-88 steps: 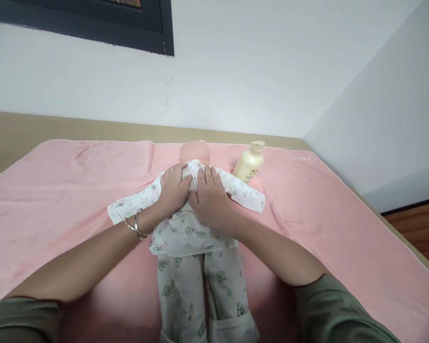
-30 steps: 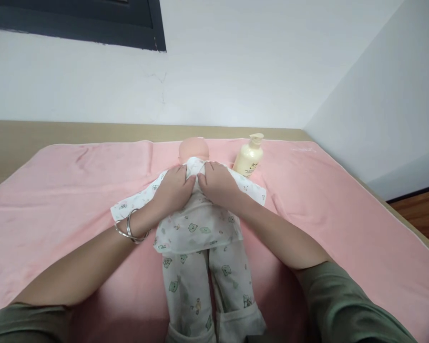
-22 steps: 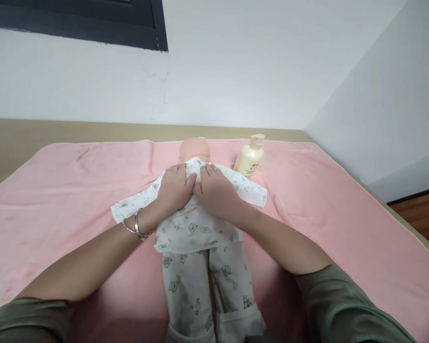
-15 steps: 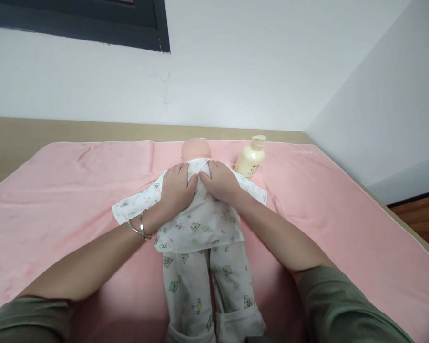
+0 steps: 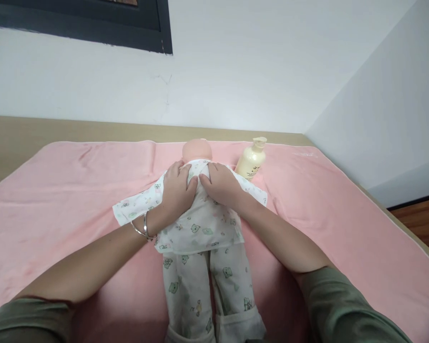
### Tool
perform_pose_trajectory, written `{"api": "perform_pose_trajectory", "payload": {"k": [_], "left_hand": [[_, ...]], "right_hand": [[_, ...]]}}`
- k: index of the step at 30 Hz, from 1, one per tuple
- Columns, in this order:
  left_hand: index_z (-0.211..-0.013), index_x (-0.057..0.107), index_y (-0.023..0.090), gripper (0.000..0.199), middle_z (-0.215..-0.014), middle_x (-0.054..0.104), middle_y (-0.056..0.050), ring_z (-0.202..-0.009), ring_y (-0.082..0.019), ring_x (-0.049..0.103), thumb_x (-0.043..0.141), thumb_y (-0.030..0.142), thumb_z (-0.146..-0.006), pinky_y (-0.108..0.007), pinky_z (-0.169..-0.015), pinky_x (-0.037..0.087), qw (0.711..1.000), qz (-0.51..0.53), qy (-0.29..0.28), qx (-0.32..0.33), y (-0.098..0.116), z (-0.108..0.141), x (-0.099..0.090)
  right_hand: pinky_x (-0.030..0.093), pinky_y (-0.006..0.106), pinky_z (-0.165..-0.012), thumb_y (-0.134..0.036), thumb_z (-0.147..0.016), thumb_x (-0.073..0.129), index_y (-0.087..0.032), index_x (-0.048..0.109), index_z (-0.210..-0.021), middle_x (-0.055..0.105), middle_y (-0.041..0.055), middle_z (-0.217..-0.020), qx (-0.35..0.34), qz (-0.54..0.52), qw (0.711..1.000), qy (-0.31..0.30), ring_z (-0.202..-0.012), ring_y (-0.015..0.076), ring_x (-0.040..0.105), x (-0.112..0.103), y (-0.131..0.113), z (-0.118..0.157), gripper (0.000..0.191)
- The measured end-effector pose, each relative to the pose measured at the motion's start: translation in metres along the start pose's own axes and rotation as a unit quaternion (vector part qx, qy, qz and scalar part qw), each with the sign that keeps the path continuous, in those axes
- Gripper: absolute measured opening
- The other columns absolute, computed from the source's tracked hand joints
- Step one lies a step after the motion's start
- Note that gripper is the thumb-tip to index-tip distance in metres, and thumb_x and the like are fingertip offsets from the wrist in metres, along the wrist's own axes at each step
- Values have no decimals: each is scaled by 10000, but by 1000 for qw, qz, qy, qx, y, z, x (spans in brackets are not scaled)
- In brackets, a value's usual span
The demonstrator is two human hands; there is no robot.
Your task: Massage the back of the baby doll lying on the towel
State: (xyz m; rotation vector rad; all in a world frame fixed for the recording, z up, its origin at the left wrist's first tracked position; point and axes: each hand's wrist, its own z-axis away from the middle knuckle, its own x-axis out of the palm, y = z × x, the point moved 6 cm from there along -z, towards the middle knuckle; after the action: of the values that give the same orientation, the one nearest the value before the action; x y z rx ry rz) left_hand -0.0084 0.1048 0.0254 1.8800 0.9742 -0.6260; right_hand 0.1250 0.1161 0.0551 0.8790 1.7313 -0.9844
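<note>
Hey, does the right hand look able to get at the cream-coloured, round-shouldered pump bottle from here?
Likely yes. The bare right hand rests on the white, animal-printed cloth top, with the cream-coloured pump bottle just beyond and to its right. Only the top's low-lying sleeve seems to lie between.

Doll [image 5: 197, 149]: smooth, plastic-looking head
Shirt [image 5: 203, 231]: thin, matt printed cloth
Trousers [image 5: 188, 290]: matt printed cloth, slightly wrinkled
Blanket [image 5: 75, 190]: soft-looking matt cloth, lightly creased
Bottle [image 5: 249, 163]: smooth, glossy plastic
Bracelet [image 5: 145, 223]: polished, shiny metal
Sleeves [image 5: 343, 305]: matt, creased cloth
Tabletop [image 5: 39, 128]: smooth, wood-look, low sheen
Wall [image 5: 236, 71]: matt, smooth, finely cracked
</note>
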Motion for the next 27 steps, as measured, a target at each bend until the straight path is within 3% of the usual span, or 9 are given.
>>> {"api": "perform_pose_trajectory", "payload": {"k": [4, 7, 10, 15, 19, 25, 27], "left_hand": [[-1283, 575, 145, 422, -1429, 514, -177, -1351, -306, 453, 378, 282, -936, -518, -1161, 371, 998, 44, 23, 33, 4, 6, -5], [-1320, 533, 142, 441, -1405, 530, -171, -1330, -293, 464, 374, 287, -936, -508, -1162, 373, 997, 74, 24, 24, 3, 6, -6], [-1310, 521, 161, 429, -1343, 575, -152, -1261, -284, 513, 380, 296, -928, -501, -1123, 410, 995, 90, 27, 24, 2, 5, -6], [-1222, 561, 178, 380, -1200, 645, -126, -1134, -275, 580, 384, 274, -900, -483, -1053, 454, 995, 93, 27, 12, 1, 3, -5], [-1205, 568, 160, 378, -1194, 645, -136, -1127, -279, 578, 407, 274, -883, -474, -1034, 463, 995, 97, 24, 10, 2, 4, -6], [-1193, 573, 173, 373, -1192, 643, -125, -1142, -281, 573, 390, 273, -883, -484, -1064, 450, 996, 91, 23, -7, 1, 3, -5], [-1207, 573, 177, 384, -1202, 641, -122, -1149, -281, 572, 398, 267, -877, -482, -1064, 451, 996, 87, 20, -5, 2, 3, -5]], "right_hand": [[479, 460, -1016, -241, -970, 407, -86, 624, -1175, 669, 200, -1202, -53, -14, 998, 8, -1165, 321, 595, -16, -19, 19, 337], [438, 494, -1111, -178, -946, 373, -104, 577, -1317, 577, 187, -1412, -83, -55, 992, 72, -1361, 315, 490, -22, -26, 23, 430], [361, 547, -1189, -183, -941, 354, -127, 502, -1430, 470, 159, -1547, -101, -83, 983, 131, -1484, 296, 358, -13, -24, 16, 514], [406, 520, -1174, -172, -915, 374, -144, 641, -1288, 603, 149, -1429, -119, -106, 983, 88, -1377, 277, 509, 5, -19, 6, 460], [392, 501, -1186, -176, -913, 385, -110, 612, -1325, 504, 162, -1529, -103, -95, 979, 148, -1419, 278, 461, -7, -16, 9, 475], [368, 530, -1190, -183, -934, 381, -68, 632, -1295, 587, 202, -1428, -122, -54, 988, 83, -1402, 323, 470, 1, -21, 9, 454], [350, 550, -1200, -181, -924, 394, -78, 601, -1339, 531, 191, -1495, -102, -56, 988, 97, -1448, 326, 414, -4, -20, 10, 475]]}}
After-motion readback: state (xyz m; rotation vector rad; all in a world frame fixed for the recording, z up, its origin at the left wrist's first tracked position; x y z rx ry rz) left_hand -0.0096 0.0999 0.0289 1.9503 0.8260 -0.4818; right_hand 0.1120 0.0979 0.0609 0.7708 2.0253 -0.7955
